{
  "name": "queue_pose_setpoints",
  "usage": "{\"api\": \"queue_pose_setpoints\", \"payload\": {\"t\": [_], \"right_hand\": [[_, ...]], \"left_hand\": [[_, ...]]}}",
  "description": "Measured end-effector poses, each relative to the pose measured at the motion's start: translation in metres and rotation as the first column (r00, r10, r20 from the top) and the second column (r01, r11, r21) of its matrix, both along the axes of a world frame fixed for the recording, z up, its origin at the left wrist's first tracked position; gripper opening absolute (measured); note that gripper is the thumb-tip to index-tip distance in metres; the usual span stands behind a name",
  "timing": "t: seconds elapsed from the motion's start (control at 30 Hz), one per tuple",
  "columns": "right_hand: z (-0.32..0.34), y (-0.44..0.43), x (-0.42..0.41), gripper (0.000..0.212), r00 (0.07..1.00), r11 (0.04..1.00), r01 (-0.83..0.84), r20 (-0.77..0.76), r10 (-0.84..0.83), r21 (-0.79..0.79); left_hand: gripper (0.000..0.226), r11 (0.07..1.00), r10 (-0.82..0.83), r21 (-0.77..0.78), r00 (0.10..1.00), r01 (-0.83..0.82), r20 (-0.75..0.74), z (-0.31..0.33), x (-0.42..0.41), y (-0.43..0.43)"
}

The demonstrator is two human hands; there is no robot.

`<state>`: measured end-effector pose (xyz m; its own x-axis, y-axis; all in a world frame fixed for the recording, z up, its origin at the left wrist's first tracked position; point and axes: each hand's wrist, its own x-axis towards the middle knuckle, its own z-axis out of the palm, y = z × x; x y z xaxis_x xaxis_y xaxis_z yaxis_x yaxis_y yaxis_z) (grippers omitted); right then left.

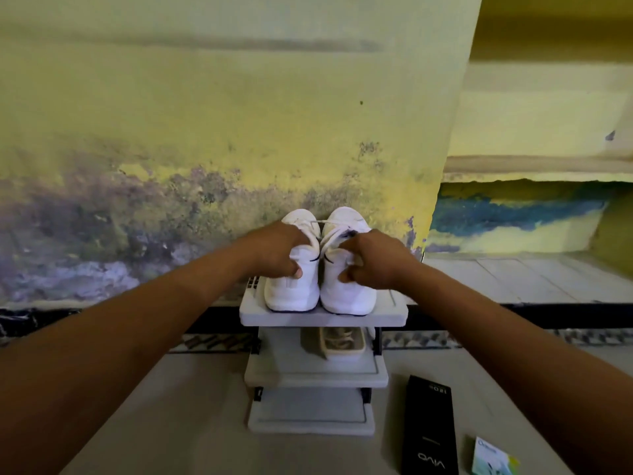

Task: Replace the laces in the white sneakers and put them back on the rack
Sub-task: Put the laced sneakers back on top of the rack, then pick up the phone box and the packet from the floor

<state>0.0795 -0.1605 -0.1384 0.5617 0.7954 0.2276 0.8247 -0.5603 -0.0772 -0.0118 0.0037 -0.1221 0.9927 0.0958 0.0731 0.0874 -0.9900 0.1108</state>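
Observation:
Two white sneakers stand side by side on the top shelf of a small grey rack [323, 318], heels toward me and toes at the wall. My left hand [274, 250] grips the collar of the left sneaker [291, 293], thumb on its heel side. My right hand [371, 258] grips the collar of the right sneaker [349, 296] the same way. White laces [337, 231] show above my fingers on both shoes, loosely threaded.
The rack has two lower shelves; a beige basket [342, 344] sits on the middle one. A black phone box [430, 426] and a small white packet [491, 457] lie on the floor at the right. The stained yellow wall [205, 132] is directly behind the rack.

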Motion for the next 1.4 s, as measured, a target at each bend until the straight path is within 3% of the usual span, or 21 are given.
{"api": "queue_pose_setpoints", "payload": {"t": [0.17,0.27,0.4,0.47,0.6,0.77,1.0,1.13,1.4], "right_hand": [[0.005,0.005,0.006,0.039,0.998,1.000,-0.010,-0.070,0.009,-0.022],[0.006,0.000,0.000,0.057,0.992,0.999,-0.003,-0.124,0.008,0.035],[-0.005,-0.044,-0.025,0.065,0.966,0.963,0.100,-0.258,-0.033,0.250],[-0.019,-0.080,-0.045,0.064,0.962,0.956,0.151,-0.259,-0.084,0.250],[-0.051,-0.156,-0.086,0.059,0.936,0.959,0.242,-0.294,-0.191,0.146],[-0.102,-0.228,-0.094,0.056,0.883,0.932,0.356,-0.352,-0.311,0.072],[-0.190,-0.265,-0.044,0.059,0.751,0.868,0.465,-0.443,-0.490,-0.171],[-0.239,-0.267,-0.005,0.059,0.683,0.825,0.494,-0.465,-0.563,-0.274],[-0.326,-0.258,0.058,0.091,0.714,0.798,0.401,-0.392,-0.580,-0.449]], "left_hand": [[0.042,0.999,0.008,0.036,1.000,-0.008,-0.009,0.001,0.005,-0.003],[0.055,0.998,0.063,-0.002,0.998,-0.063,0.017,0.004,-0.005,-0.007],[0.051,0.987,0.138,-0.109,0.968,-0.117,0.210,0.000,-0.046,-0.038],[0.044,0.994,0.085,-0.088,0.956,-0.063,0.281,-0.007,-0.073,-0.064],[0.051,0.999,-0.026,0.047,0.999,0.025,0.021,-0.027,-0.108,-0.113],[0.051,0.989,-0.061,-0.138,0.994,0.048,-0.088,-0.054,-0.100,-0.161],[0.065,0.966,-0.052,-0.255,0.936,-0.042,-0.349,-0.172,-0.027,-0.201],[0.085,0.958,-0.009,-0.267,0.917,-0.107,-0.400,-0.237,0.029,-0.218],[0.120,0.890,0.196,-0.248,0.811,-0.384,-0.552,-0.338,0.096,-0.245]]}}
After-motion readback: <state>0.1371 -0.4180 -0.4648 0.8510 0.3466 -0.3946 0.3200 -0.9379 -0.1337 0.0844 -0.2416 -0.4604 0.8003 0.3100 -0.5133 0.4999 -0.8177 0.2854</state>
